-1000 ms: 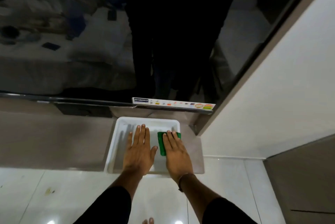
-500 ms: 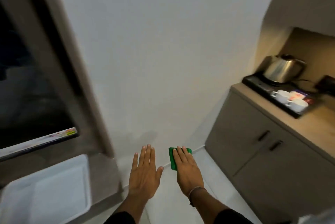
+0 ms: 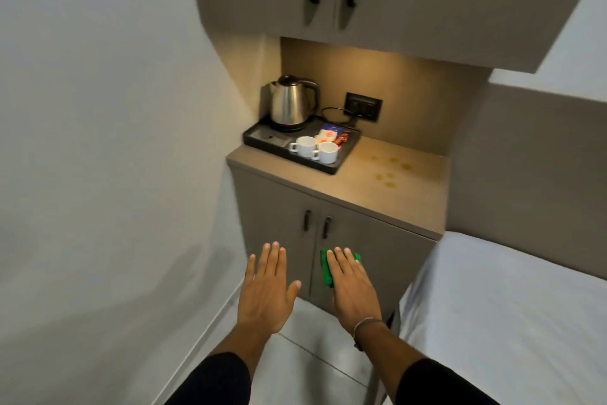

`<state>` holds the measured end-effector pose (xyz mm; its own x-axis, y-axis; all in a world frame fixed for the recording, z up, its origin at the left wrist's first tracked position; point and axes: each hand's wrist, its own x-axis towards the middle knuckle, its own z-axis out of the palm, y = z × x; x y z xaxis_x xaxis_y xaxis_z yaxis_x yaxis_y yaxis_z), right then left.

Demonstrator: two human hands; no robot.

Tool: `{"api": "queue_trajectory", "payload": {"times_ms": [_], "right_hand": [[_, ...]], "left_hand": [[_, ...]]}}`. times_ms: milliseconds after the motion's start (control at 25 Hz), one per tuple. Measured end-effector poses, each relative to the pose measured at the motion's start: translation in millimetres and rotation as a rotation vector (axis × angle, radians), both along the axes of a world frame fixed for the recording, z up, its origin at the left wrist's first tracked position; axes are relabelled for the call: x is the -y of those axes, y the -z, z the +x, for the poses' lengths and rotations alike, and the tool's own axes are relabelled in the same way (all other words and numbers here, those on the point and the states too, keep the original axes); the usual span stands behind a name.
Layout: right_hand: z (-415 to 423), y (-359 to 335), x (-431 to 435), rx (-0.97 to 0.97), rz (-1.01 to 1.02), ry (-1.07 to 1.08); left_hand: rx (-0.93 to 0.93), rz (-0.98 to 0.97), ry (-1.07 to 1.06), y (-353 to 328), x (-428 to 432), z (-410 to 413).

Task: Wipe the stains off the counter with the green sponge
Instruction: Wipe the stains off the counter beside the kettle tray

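Sponge (image 3: 326,268) sits under our right hand (image 3: 353,286), pressed against the flat fingers; green shows past the fingertips and along the thumb side. We cannot tell how the thumb grips it from beneath. Our left hand (image 3: 266,289) is just beside it, palm down, fingers spread wide, holding nothing. Both hands hang in the air in front of the lower cabinet doors (image 3: 328,240), below the desk (image 3: 377,188) and well apart from it.

The sponge is bright green, flat and roughly rectangular, mostly hidden by the hand.

On the desk we see a cluster of yellowish round stains (image 3: 391,170) towards its right half. On its left half lies a black tray (image 3: 295,148) carrying a steel kettle (image 3: 290,102), two white cups (image 3: 315,147) and some sachets (image 3: 331,135). A black socket (image 3: 363,106) is on the back wall, with a cord running to the tray. A white bed (image 3: 512,306) lies to the right of the cabinet.
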<state>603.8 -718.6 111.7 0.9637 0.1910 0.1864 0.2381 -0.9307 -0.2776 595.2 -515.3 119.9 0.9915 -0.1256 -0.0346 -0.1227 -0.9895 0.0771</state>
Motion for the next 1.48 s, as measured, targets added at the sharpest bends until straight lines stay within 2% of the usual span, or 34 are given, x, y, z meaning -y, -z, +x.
{"api": "queue_trajectory", "payload": {"times_ms": [320, 520, 680, 800, 1000, 1200, 1280, 1400, 1480], "right_hand": [[128.8, 0.4, 122.0, -0.008, -0.026, 0.305], [207.9, 7.9, 166.5, -0.057, -0.024, 0.481], [249.7, 17.1, 176.6, -0.129, -0.016, 0.538], [254.1, 26.7, 172.1, -0.163, -0.017, 0.51], [249.1, 29.7, 201.6, -0.164, -0.011, 0.476], [363.3, 13.3, 219.8, -0.143, 0.045, 0.617], [380.1, 16.3, 213.8, -0.148, 0.053, 0.522], [347.9, 29.6, 239.6, -0.171, 0.069, 0.268], [340.3, 30.0, 274.4, -0.172, 0.054, 0.22]], "left_hand": [[0.038, -0.099, 0.289, 6.0, 119.0, 204.0], [0.014, -0.148, 0.399, 10.0, 169.8, 327.8], [-0.038, -0.158, 0.439, 23.2, 188.9, 386.7], [-0.095, -0.182, 0.456, 39.0, 191.9, 402.4], [-0.056, -0.24, 0.459, 55.3, 188.8, 402.2], [-0.017, -0.259, 0.455, 60.1, 188.8, 403.7], [-0.013, -0.269, 0.449, 62.1, 188.7, 403.0], [-0.005, -0.29, 0.442, 66.0, 188.6, 404.7], [-0.001, -0.291, 0.431, 70.4, 189.3, 405.5]]}}
